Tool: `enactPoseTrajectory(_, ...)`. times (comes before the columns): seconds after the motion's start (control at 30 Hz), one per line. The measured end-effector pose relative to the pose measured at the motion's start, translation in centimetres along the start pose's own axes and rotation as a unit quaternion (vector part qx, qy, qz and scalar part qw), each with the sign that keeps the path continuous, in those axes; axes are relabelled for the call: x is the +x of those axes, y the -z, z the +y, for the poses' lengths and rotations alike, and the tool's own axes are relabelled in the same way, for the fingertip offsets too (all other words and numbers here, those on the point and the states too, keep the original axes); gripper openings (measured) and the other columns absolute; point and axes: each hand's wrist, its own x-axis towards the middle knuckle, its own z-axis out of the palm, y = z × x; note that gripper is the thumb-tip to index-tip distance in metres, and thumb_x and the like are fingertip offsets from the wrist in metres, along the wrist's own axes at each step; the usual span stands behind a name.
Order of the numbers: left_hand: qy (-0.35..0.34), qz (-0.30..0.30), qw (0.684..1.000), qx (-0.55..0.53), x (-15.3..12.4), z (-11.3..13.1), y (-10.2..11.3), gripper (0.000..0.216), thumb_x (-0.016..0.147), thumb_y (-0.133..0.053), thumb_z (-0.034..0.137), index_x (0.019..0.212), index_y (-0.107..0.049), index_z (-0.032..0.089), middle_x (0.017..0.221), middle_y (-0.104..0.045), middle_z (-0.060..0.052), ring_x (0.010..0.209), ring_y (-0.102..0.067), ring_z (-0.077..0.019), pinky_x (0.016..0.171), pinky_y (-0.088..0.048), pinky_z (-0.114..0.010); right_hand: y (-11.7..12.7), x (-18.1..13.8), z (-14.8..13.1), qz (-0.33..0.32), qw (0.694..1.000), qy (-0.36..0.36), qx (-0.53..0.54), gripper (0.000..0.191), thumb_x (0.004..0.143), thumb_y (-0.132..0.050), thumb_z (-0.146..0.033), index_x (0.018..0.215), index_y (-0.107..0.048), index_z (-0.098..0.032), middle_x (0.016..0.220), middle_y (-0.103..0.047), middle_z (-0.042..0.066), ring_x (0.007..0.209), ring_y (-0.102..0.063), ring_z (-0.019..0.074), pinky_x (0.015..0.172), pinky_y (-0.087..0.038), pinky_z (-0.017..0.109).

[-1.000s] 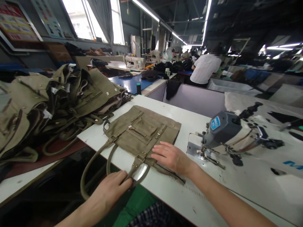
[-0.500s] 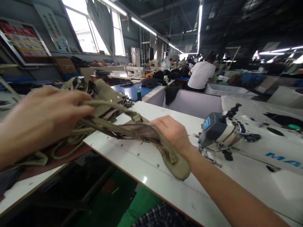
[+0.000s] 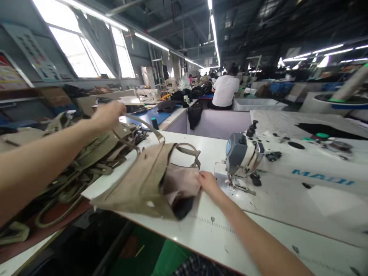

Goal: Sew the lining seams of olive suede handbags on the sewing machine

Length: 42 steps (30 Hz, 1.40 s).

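An olive-tan handbag (image 3: 140, 184) lies tilted across the white sewing table, its mouth facing right and its pale lining showing. My left hand (image 3: 109, 114) is closed round one of its strap handles, raised above the bag's far left side. At the opening's rim, my right hand (image 3: 207, 182) pinches the fabric edge. A second handle (image 3: 187, 150) loops up near that rim. The sewing machine head (image 3: 244, 153) stands just right of my right hand, apart from the bag. The bag's lower edge is blurred.
Piled olive bags and straps (image 3: 86, 161) lie on the left. A dark thread spool (image 3: 154, 123) stands beyond the table's far edge. Behind a pale partition (image 3: 224, 124), a person in a white top (image 3: 225, 90) stands near a grey bin (image 3: 258, 104).
The bag has swung from a narrow, edge-on bundle to lying broadside with its mouth opened rightward. My left hand rose with the handle; my right moved to the rim. The view turned right.
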Motion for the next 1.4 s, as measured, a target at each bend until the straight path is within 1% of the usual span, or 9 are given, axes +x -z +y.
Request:
enactPoseTrajectory(0.1,-0.075,-0.048,0.995,-0.046,-0.4,5.7,-5.8,0.053,0.091,-0.052,0.014,0.143,-0.039,0.009,0.145,-0.043,-0.016,0.129,-0.047,-0.0301,0.107,-0.042,-0.046,-0.5,-0.7,2.7,-0.041,0.998,-0.045,0.029,0.02,0.098,-0.062,-0.033,0.095,-0.063,-0.013,0.086,-0.063,0.0,0.068,-0.062,0.0136,0.061,-0.055,0.027)
enactPoseTrajectory(0.2,-0.263,-0.056,0.95,-0.16,-1.6,13.5,-9.3,0.059,0.087,-0.05,0.01,0.144,-0.04,0.023,0.157,-0.029,-0.009,0.145,-0.027,-0.0279,0.119,-0.015,-0.056,-0.1,-1.2,3.6,-0.073,0.993,-0.059,0.067,0.016,0.095,-0.065,-0.028,0.091,-0.062,-0.013,0.077,-0.062,-0.002,0.062,-0.061,0.0119,0.056,-0.053,0.024)
enactPoseTrajectory(0.33,-0.411,-0.096,0.873,-0.244,-2.3,20.4,-11.8,0.024,0.097,-0.049,0.033,0.1,-0.069,0.019,0.127,-0.062,-0.008,0.125,-0.052,-0.023,0.116,-0.03,-0.039,0.6,-2.2,3.8,-0.08,0.989,-0.069,0.105,0.018,0.083,-0.067,-0.017,0.097,-0.056,-0.018,0.059,-0.055,-0.009,0.051,-0.06,0.0134,0.046,-0.049,0.022)
enactPoseTrajectory(0.53,-0.283,-0.163,0.928,-0.18,-1.3,17.5,-14.3,0.031,0.092,-0.056,0.033,0.071,-0.066,0.012,0.067,-0.065,-0.008,0.067,-0.062,-0.0211,0.073,-0.049,-0.033,2.5,-3.5,3.9,-0.065,0.987,-0.077,0.122,0.035,0.075,-0.062,-0.015,0.105,-0.045,-0.022,0.048,-0.046,-0.015,0.04,-0.058,0.0148,0.039,-0.044,0.02)
enactPoseTrajectory(0.67,-0.322,-0.159,0.915,-0.182,-0.8,17.5,-14.5,0.027,0.092,-0.05,0.021,0.113,-0.064,0.012,0.107,-0.069,-0.013,0.099,-0.063,-0.0257,0.091,-0.045,-0.037,2.8,-3.2,4.3,-0.025,0.992,-0.066,0.105,0.038,0.074,-0.061,-0.02,0.108,-0.044,-0.02,0.052,-0.05,-0.012,0.038,-0.057,0.0161,0.036,-0.039,0.021)
enactPoseTrajectory(0.8,-0.374,-0.145,0.882,-0.245,-1.0,20.9,-15.4,0.066,0.085,-0.041,0.008,0.149,-0.032,0.019,0.156,-0.034,-0.008,0.141,-0.034,-0.0249,0.114,-0.026,-0.043,2.9,-4.6,4.6,0.056,0.997,-0.02,0.055,0.028,0.078,-0.056,-0.021,0.104,-0.047,-0.019,0.068,-0.056,-0.002,0.061,-0.062,0.0209,0.055,-0.05,0.031)
enactPoseTrajectory(1.03,-0.325,-0.247,0.888,-0.21,0.2,22.4,-16.4,0.09,0.074,-0.053,0.021,0.156,-0.016,0.02,0.16,-0.023,-0.007,0.144,-0.023,-0.036,0.11,-0.028,-0.051,3.4,-12.4,3.4,-0.012,0.984,0.175,-0.016,0.033,0.078,-0.05,-0.005,0.105,-0.064,-0.017,0.112,-0.06,0.012,0.111,-0.052,0.0295,0.098,-0.044,0.05)
enactPoseTrajectory(1.23,-0.293,-0.292,0.881,-0.231,0.6,22.6,-15.8,0.072,0.094,-0.042,0.049,0.156,-0.014,0.026,0.16,-0.024,-0.003,0.14,-0.031,-0.0323,0.111,-0.027,-0.049,3.6,-13.2,2.7,-0.037,0.98,0.194,0.004,0.039,0.084,-0.043,0.001,0.109,-0.066,-0.017,0.105,-0.063,0.011,0.1,-0.056,0.0255,0.09,-0.051,0.043)
enactPoseTrajectory(1.4,-0.287,-0.313,0.876,-0.228,1.0,23.0,-15.2,0.089,0.083,-0.061,0.049,0.156,-0.016,0.025,0.161,-0.019,-0.005,0.142,-0.027,-0.0352,0.113,-0.025,-0.048,3.6,-12.1,1.9,-0.052,0.979,0.193,-0.043,0.025,0.085,-0.052,-0.004,0.102,-0.068,-0.014,0.097,-0.066,0.011,0.089,-0.061,0.0255,0.081,-0.055,0.04)
